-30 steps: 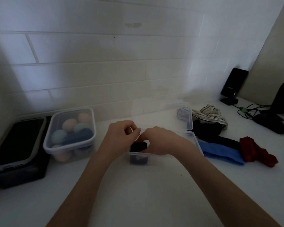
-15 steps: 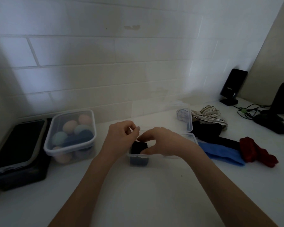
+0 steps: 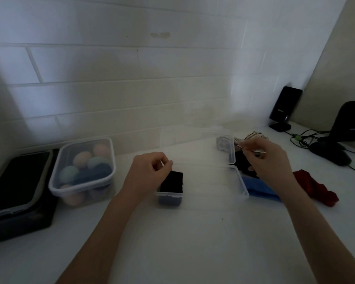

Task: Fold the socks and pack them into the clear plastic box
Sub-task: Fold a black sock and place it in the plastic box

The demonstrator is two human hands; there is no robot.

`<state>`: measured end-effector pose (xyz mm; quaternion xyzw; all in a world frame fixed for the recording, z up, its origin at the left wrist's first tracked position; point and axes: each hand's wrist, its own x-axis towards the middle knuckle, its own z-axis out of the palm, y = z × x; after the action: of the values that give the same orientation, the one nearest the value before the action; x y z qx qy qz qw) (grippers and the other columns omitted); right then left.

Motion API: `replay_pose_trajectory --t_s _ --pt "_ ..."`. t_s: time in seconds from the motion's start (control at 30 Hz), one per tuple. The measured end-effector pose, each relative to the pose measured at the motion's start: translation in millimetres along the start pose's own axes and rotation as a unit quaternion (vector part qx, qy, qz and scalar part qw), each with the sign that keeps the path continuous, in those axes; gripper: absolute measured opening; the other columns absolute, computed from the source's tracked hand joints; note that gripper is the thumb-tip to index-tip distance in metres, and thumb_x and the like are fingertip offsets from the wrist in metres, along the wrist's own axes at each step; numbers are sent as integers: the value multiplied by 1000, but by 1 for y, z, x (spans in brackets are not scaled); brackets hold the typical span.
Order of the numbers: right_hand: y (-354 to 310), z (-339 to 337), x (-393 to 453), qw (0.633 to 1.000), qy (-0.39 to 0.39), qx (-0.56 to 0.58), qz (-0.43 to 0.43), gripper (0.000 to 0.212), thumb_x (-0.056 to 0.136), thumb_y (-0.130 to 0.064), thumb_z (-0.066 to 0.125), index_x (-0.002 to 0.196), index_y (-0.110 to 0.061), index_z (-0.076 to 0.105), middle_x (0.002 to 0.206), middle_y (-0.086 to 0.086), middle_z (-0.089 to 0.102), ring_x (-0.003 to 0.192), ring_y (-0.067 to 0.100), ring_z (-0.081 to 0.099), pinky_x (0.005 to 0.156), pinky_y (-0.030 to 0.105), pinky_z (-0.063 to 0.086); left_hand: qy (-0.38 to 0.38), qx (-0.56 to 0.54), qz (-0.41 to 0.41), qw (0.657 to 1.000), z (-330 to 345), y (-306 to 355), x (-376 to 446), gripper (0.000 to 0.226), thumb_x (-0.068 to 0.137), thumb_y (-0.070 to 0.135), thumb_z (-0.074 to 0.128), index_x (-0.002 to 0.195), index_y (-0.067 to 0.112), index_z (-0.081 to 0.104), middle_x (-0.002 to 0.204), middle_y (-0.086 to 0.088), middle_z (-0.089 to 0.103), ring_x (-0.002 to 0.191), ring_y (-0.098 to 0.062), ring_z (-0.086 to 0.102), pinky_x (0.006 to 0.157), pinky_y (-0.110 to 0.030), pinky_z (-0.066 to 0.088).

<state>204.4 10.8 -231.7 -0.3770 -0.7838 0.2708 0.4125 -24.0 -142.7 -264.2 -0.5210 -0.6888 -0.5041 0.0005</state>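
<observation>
Standing by the white counter (image 3: 172, 242), I see a person with two bare arms reaching out. The clear box (image 3: 243, 187) sits in the middle with no lid on it. One folded dark sock (image 3: 171, 181) stands in its left end.

The left hand (image 3: 148, 173) rests right beside that sock, at the box's left rim. Its fingers are curled in, with the thumb and first finger pressed together. It may be touching the sock's top edge, but the light is dim and I cannot tell.

The right hand (image 3: 268, 162) is off to the right, over the sock pile behind the box. Its fingers are pinched on the edge of a striped sock (image 3: 254, 136). A black sock (image 3: 243, 163) lies under that hand. A blue sock (image 3: 256, 186) lies flat just beside the box's right end, and a red sock (image 3: 316, 187) lies a bit farther right.

A clear lid (image 3: 225, 145) leans near the wall behind the box.

On the left sits a tub (image 3: 82, 171) full of rolled socks in soft colours. A black bin (image 3: 19, 191) sits next to it.
</observation>
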Motion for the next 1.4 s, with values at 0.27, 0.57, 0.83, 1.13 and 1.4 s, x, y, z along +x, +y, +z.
replay_pose_trajectory --t_s 0.27,0.57,0.83,1.13,1.4 --pt "-11 19 -10 998 -7 -14 -53 18 84 -2 59 88 -15 70 62 -15 56 50 1 49 49 8 37 38 -25 66 997 -13 9 4 9 73 16 66 66 20 63 64 9 57 57 -10 45 50 -13 33" --pt "-63 79 -24 943 -285 -174 0 43 84 -47 60 88 -5 71 77 12 71 68 25 68 66 35 57 -59 11 53 997 -14 7 1 23 69 8 75 76 29 69 73 9 64 65 -8 52 54 -9 36" --pt "-68 103 -22 914 -376 -131 78 35 81 -33 66 61 -5 60 55 6 49 50 15 41 47 25 34 -52 54 11 997 -5 -5 2 16 75 10 70 72 25 65 66 8 51 59 -10 50 58 -20 37" --pt "-58 90 -19 950 -205 234 30 37 74 -9 73 95 -19 45 84 3 68 68 12 67 57 33 58 -48 -97 -12 994 -14 6 5 9 78 32 70 86 37 69 74 16 68 50 1 52 49 -14 41" --pt "-59 80 -21 947 -238 213 30 19 80 -38 68 91 -24 62 82 2 60 76 15 65 69 34 60 -31 -102 -2 994 -17 2 8 42 52 5 88 63 26 54 57 19 58 48 0 47 47 -13 37"
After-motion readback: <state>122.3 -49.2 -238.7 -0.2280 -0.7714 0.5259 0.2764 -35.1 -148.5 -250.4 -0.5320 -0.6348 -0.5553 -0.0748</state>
